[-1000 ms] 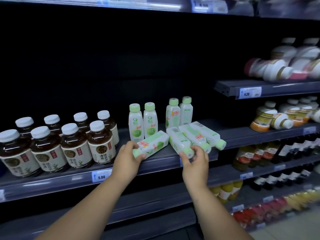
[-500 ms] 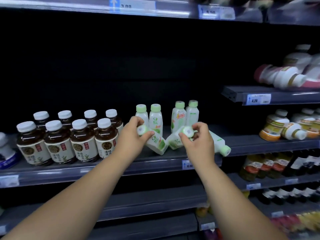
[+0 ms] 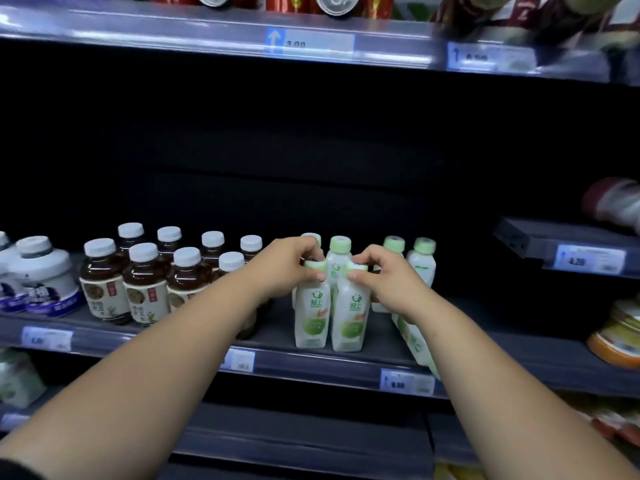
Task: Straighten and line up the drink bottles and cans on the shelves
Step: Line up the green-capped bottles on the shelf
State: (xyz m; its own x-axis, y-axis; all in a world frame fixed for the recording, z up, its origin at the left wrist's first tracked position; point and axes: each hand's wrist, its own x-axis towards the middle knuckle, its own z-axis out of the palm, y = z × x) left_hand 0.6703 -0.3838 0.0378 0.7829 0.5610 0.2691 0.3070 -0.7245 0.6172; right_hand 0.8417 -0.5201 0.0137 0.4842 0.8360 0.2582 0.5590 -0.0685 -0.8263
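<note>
Hands met at the front of the middle shelf (image 3: 304,356) in the head view, the only view given. The left hand (image 3: 287,268) was curled round the pale green cap of the first white bottle (image 3: 311,317), with fingers over the top and the thumb under the cap's rim. The right hand (image 3: 384,275) pinched the cap of the second white bottle (image 3: 349,322) in the same way. Both bottles stood upright, side by side and just about touching, near the shelf's front edge with their green labels facing out.

Behind them stood the back bottles (image 3: 340,252) of the same kind, partly hidden by the hands, with two more off to the right. A fallen bottle (image 3: 414,336) lay on the shelf under the right forearm, pointing toward the front edge; most of it was covered.

To the left, the brown tea bottles (image 3: 145,289) with white caps stood in two rows, and the left forearm crossed in front of the nearest ones. Farther left sat the white tubs (image 3: 45,278) with blue bands. A price tag (image 3: 407,382) hung on the shelf edge below the right forearm.

On the top shelf (image 3: 173,29) the bases of red cans (image 3: 332,3) showed, blurred. At the right, an orange-banded bottle (image 3: 618,341) was cut off by the frame edge below a shorter side shelf (image 3: 540,237).
</note>
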